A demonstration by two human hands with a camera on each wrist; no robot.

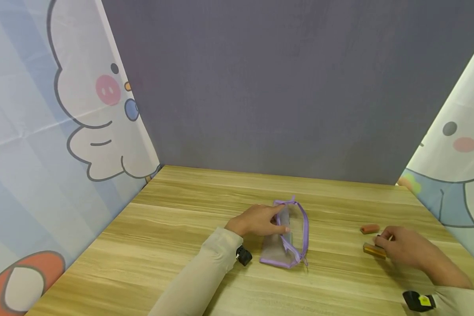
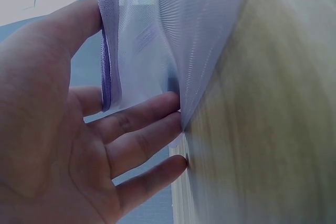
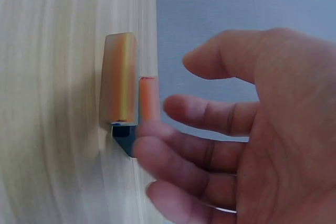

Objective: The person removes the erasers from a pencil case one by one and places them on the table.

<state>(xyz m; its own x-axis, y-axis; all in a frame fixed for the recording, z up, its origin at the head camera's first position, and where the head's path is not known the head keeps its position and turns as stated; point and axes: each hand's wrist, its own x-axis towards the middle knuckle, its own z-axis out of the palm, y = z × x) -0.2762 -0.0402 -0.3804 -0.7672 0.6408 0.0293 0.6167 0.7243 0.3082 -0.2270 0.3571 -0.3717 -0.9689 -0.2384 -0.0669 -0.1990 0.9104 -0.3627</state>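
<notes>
A mesh zip pouch (image 1: 270, 250) with purple edging lies on the table, its mouth spread. My left hand (image 1: 258, 220) holds the pouch's near rim; in the left wrist view the thumb and index finger reach behind the purple zip edge (image 2: 109, 40), while the other fingers lie against the mesh outside. Something pale inside shows only faintly. At the right, my right hand (image 1: 408, 248) reaches over a small dark piece (image 3: 125, 139), fingers loosely bent, thumb apart. Whether a fingertip touches it I cannot tell. Beside it lie a yellow-and-orange striped block (image 1: 374, 250) and an orange-brown block (image 1: 369, 228).
The wood-grain table (image 1: 174, 206) ends at a dark grey panel (image 1: 260, 87) at the back. Cartoon-print cloths (image 1: 19, 184) hang at left and right. Each wrist wears a black strap device (image 1: 243, 255).
</notes>
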